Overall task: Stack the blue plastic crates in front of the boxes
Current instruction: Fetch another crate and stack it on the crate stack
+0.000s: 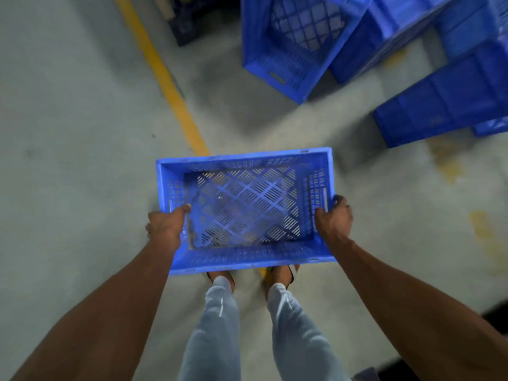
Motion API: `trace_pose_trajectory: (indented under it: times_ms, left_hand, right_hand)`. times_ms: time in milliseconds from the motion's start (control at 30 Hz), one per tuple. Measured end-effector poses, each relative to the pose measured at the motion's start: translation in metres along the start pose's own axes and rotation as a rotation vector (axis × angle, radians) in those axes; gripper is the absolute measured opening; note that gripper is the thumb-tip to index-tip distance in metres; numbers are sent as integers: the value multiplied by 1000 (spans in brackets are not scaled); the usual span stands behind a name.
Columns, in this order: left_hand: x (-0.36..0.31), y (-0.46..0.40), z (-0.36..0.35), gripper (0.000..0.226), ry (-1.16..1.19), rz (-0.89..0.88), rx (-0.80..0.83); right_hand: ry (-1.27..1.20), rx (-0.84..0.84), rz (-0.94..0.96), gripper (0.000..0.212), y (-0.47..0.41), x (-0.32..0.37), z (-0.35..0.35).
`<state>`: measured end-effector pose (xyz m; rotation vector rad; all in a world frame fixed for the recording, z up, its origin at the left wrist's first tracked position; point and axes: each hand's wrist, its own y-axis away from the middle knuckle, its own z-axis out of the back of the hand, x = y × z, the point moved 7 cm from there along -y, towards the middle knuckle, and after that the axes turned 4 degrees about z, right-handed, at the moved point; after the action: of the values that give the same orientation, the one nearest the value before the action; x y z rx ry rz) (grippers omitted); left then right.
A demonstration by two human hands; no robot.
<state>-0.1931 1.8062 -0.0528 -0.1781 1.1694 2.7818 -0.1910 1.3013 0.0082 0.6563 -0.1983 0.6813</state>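
Note:
I hold an empty blue plastic crate (247,160) with a perforated bottom, level and open side up, above the floor in front of my legs. My left hand (166,226) grips its left short wall, thumb over the rim. My right hand (334,220) grips the right short wall beside the handle slot. Further blue crates stand ahead on the right: one upright crate (277,61), one behind it (384,31), and a low one (445,97) at the right edge. No boxes are visible.
A yellow line (162,75) runs across the grey concrete floor from the top towards my feet. A dark pallet-like object (187,26) lies at the top centre. Dark shapes sit at the bottom right corner (494,314).

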Motion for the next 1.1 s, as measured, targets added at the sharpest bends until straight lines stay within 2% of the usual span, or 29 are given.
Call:
trace_pose_trajectory:
  times_ms: [167, 300, 400, 500, 600, 733, 833, 967, 1100]
  left_hand:
    - [28, 149, 121, 105, 30, -16, -36]
    - [65, 236, 194, 94, 94, 25, -51]
    - [117, 266, 232, 102, 215, 63, -52]
    - [198, 253, 247, 107, 345, 144, -59]
    - [269, 270, 264, 98, 448, 170, -77]
    - [389, 283, 270, 100, 616, 236, -121]
    - [482, 297, 277, 89, 749, 282, -171]
    - [573, 386, 321, 85, 921, 334, -285]
    - [681, 456, 352, 113, 1076, 400, -404]
  right_hand:
    - [72, 54, 119, 58, 99, 61, 111]
    - [98, 130, 168, 61, 158, 86, 178]
    - [84, 166, 260, 62, 190, 99, 217]
    - [149, 224, 360, 48, 223, 111, 238]
    - [175, 262, 478, 52, 256, 123, 240]
    - [285, 331, 639, 61, 312, 133, 217]
    - [343, 388, 775, 71, 367, 132, 190]
    - [398, 455, 972, 72, 476, 121, 166]
    - [448, 544, 1074, 61, 590, 92, 136]
